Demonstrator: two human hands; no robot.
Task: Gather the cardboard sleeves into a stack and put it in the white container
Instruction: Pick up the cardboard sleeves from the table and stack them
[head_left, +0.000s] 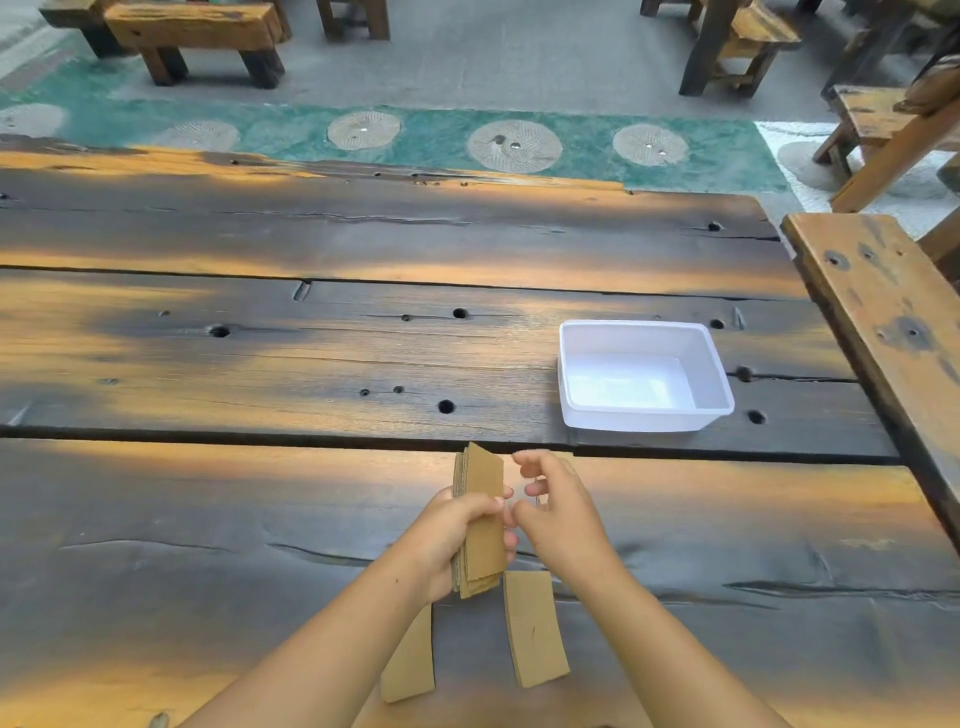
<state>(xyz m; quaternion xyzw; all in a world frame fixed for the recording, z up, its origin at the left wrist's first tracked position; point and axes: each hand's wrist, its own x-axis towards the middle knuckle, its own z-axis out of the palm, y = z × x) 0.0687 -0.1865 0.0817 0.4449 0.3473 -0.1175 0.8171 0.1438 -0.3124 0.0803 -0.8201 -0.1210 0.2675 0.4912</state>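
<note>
My left hand (453, 535) grips a stack of brown cardboard sleeves (483, 488), held upright just above the near plank of the table. My right hand (558, 514) hovers right beside the stack with its fingers loosely curled and apart, holding nothing. Two loose sleeves lie flat on the table below my hands: one (535, 629) under my right wrist and one (413, 662) partly hidden by my left forearm. The white container (722, 384) stands on the table, beyond and to the right of my hands, with nothing in it.
The dark wooden table (311, 364) has wide plank gaps and knot holes. A wooden bench (883, 312) runs along the table's right edge. More benches and stools stand on the floor beyond the table.
</note>
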